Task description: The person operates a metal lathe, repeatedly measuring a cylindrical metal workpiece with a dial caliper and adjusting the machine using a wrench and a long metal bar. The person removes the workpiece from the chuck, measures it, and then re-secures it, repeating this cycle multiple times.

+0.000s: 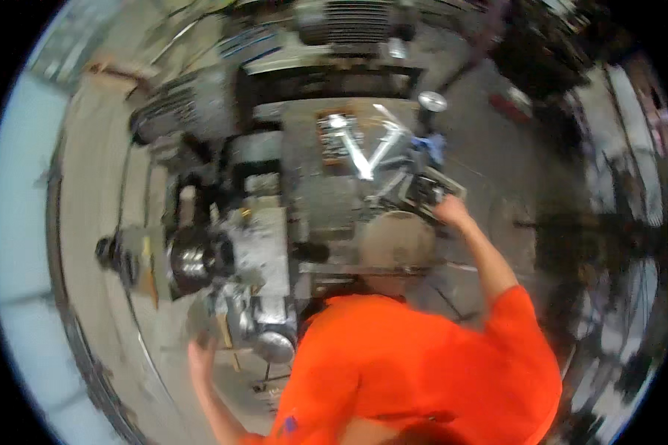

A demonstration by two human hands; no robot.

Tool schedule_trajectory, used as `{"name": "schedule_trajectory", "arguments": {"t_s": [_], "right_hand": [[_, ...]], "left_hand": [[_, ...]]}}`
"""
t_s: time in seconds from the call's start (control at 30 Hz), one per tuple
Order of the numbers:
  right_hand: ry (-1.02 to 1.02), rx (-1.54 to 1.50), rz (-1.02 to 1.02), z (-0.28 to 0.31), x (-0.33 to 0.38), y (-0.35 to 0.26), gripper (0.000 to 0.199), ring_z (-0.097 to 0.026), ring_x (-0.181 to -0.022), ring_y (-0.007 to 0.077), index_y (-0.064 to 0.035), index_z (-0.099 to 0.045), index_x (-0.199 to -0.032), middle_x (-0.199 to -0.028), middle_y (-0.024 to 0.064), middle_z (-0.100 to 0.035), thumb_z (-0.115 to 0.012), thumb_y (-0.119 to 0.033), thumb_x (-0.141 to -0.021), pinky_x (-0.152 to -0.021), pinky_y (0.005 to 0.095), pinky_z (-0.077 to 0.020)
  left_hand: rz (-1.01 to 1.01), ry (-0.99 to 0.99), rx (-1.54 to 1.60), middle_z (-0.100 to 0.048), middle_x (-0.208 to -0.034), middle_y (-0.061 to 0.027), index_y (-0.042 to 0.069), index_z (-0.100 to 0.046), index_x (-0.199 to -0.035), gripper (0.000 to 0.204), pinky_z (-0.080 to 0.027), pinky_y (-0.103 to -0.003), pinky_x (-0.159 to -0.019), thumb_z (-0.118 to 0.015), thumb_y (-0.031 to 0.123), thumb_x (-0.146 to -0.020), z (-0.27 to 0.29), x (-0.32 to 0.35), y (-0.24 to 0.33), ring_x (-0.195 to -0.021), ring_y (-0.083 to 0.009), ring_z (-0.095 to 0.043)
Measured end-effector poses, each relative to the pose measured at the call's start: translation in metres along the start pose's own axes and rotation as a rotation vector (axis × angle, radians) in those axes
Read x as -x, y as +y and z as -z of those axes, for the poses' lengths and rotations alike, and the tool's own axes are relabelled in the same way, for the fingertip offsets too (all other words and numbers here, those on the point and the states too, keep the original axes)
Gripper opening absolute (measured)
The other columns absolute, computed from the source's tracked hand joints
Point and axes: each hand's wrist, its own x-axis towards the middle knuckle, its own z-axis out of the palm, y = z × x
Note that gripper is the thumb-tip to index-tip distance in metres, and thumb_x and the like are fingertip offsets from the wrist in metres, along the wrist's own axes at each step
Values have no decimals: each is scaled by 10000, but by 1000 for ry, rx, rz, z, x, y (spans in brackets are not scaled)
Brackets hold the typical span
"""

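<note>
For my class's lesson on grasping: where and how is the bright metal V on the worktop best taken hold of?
Probably low on the left leg of the bright metal V, from above and the person's side, with the right hand, the nearer one. That leg looks slim and the point faces the person; its upper end overlaps the brown tray in this view. Blur hides finer detail.

The shirt was bright orange and loose, shaded by darker folds. Its right sleeve was short, leaving the forearm bare. A small blue patch marked its near left. Both hands were bare.
</note>
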Motion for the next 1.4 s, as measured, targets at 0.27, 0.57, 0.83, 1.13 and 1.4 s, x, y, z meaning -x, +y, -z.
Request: {"name": "schedule_trajectory", "arguments": {"t_s": [0.27,0.57,0.83,1.13,1.4], "right_hand": [[-39,-908,39,-5,-11,30,214,-544,-539,185,8,-618,-692,-676,109,-612,-560,-196,-665,-483,320,-414],[52,-1034,332,81,85,-35,293,-510,-573,138,53,-653,-825,-777,170,-613,-477,-53,-615,-523,268,-408],[-142,-403,1060,66,149,-255,360,-593,-819,243,-2,-639,-890,-870,154,-606,-552,-119,-561,-713,307,-462],[98,-254,1306,-6,106,-317,286,-526,-839,356,15,-625,-779,-816,157,-578,-545,-126,-544,-752,388,-444],[178,-340,1296,-30,98,-310,344,-527,-844,355,20,-617,-867,-896,173,-591,-566,-113,-553,-766,389,-445]], "left_hand": [[-583,83,509,-634,-763,-83,-51,-592,-970,219,-449,-233,-617,-558,101,-817,35,9,228,-678,-99,-564],[-575,-4,93,-602,-720,-54,-45,-627,-855,252,-429,-262,-539,-638,172,-727,-11,-174,278,-588,-110,-527],[-407,-360,95,-614,-702,-90,-29,-652,-800,283,-435,-283,-591,-700,191,-628,-42,-201,291,-643,-156,-554],[-407,-472,236,-617,-680,-45,0,-670,-773,187,-397,-262,-546,-700,153,-670,-52,-210,280,-589,-112,-509],[-334,-484,256,-611,-672,-46,-15,-658,-766,182,-398,-247,-563,-695,134,-668,-50,-205,287,-597,-109,-514]]}}
